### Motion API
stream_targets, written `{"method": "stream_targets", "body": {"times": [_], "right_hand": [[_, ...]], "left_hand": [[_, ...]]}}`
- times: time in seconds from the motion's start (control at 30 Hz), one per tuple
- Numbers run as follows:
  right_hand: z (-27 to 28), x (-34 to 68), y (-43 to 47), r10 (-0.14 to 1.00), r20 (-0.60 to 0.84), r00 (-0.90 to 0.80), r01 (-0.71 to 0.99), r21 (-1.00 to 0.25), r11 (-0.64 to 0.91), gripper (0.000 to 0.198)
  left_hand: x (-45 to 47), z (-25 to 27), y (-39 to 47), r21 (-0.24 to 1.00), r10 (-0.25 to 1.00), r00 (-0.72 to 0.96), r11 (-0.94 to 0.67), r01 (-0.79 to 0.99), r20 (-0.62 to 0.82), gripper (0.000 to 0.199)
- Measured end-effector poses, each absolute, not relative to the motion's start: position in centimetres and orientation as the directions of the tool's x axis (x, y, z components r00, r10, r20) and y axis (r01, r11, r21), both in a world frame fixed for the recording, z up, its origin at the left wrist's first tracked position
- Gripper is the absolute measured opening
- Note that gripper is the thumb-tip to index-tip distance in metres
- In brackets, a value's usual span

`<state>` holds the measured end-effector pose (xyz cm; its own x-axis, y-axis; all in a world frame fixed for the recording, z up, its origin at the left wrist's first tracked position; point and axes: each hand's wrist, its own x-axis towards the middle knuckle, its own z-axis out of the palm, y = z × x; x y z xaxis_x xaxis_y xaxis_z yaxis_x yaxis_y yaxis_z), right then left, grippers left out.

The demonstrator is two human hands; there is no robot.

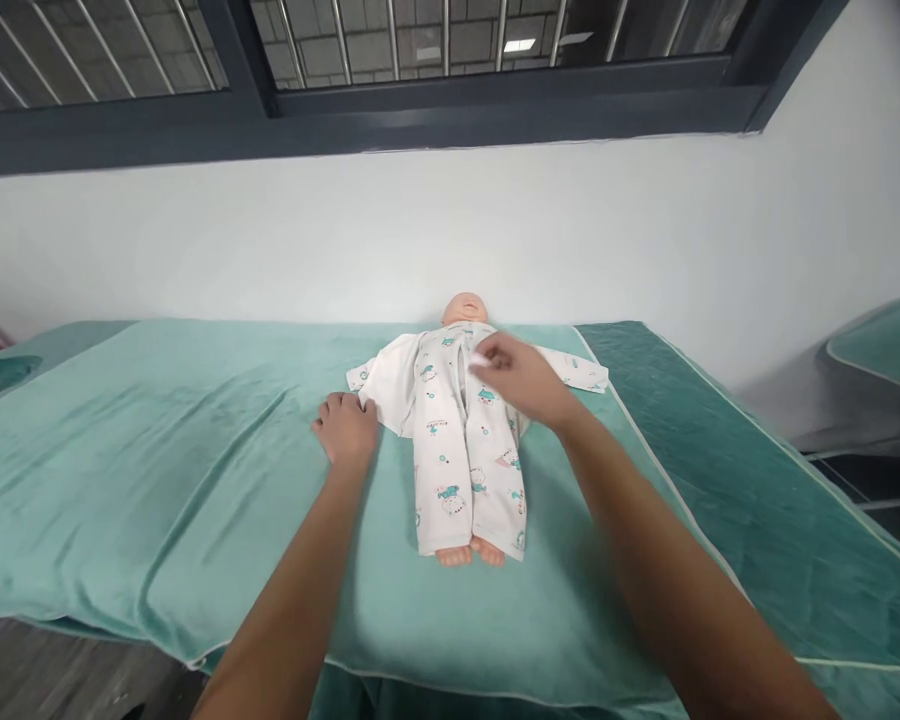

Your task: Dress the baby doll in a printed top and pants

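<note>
A baby doll (464,308) lies on its back, head by the wall and bare feet towards me. It is dressed in a white printed outfit (442,450), whose front panels meet along a middle line. One sleeve stretches out to the right; at the left a plain white flap of cloth (396,385) is spread over the other sleeve. My left hand (345,428) rests palm down at this flap's edge, fingers apart on the blanket. Above the doll's chest, my right hand (521,375) has thumb and fingers pinched together; a whitish bit shows at the tips, too blurred to name.
A light green blanket (195,480) with some creases covers the bed. Darker green bedding (720,470) lies along the right side. Behind the bed stands a white wall (270,240) with a dark-framed, barred window (420,110) above. A green padded edge (885,340) juts in at far right.
</note>
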<state>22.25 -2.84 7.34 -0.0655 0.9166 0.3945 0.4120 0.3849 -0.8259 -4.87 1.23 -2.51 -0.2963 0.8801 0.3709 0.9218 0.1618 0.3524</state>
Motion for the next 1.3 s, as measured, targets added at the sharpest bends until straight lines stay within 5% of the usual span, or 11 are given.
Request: {"method": "stream_targets", "body": {"times": [0.1, 0.3, 0.43, 0.63, 0.77, 0.9, 1.07, 1.13, 1.3], "right_hand": [[8.2, 22.0, -4.0, 0.913, 0.181, -0.365, 0.478, -0.805, 0.351, 0.014], [6.0, 23.8, -1.8, 0.912, 0.355, 0.208, 0.309, -0.908, 0.283, 0.021], [5.3, 22.4, 1.5, 0.893, 0.379, 0.241, 0.451, -0.859, 0.243, 0.032], [3.7, 20.1, 4.6, 0.909, 0.414, 0.046, 0.669, -0.689, 0.28, 0.039], [2.9, 20.0, 4.6, 0.903, 0.427, 0.044, 0.67, -0.683, 0.29, 0.049], [3.3, 20.1, 4.3, 0.93, 0.364, 0.05, 0.682, -0.693, 0.234, 0.052], [3.7, 20.2, 4.2, 0.919, 0.388, 0.071, 0.629, -0.733, 0.261, 0.043], [3.6, 20.3, 4.2, 0.909, 0.405, 0.093, 0.592, -0.757, 0.277, 0.038], [3.1, 20.3, 4.5, 0.879, 0.439, 0.187, 0.509, -0.808, 0.296, 0.031]], "left_hand": [[-4.9, -2.5, 1.2, 0.341, 0.882, -0.282, 0.15, 0.928, 0.379, 0.03], [-4.8, -2.6, 1.1, 0.323, 0.887, -0.257, 0.132, 0.937, 0.384, 0.031], [-4.9, -2.5, 1.0, 0.368, 0.884, -0.232, 0.075, 0.927, 0.405, 0.026], [-5.2, -1.8, 0.5, 0.782, 0.911, -0.262, -0.095, 0.616, 0.317, 0.03], [-2.9, 0.2, 0.3, 0.877, 0.888, -0.265, -0.247, 0.412, 0.375, 0.032], [1.7, 3.3, -0.3, 0.76, 0.826, -0.049, -0.491, 0.426, 0.561, 0.026], [4.7, 4.3, -1.8, 0.301, 0.54, 0.468, -0.816, 0.493, 0.699, 0.023], [4.4, 3.6, -2.3, 0.249, 0.501, 0.488, -0.834, 0.493, 0.715, 0.022], [3.0, 2.7, -2.2, 0.408, 0.556, 0.231, -0.781, 0.472, 0.798, 0.014]]}}
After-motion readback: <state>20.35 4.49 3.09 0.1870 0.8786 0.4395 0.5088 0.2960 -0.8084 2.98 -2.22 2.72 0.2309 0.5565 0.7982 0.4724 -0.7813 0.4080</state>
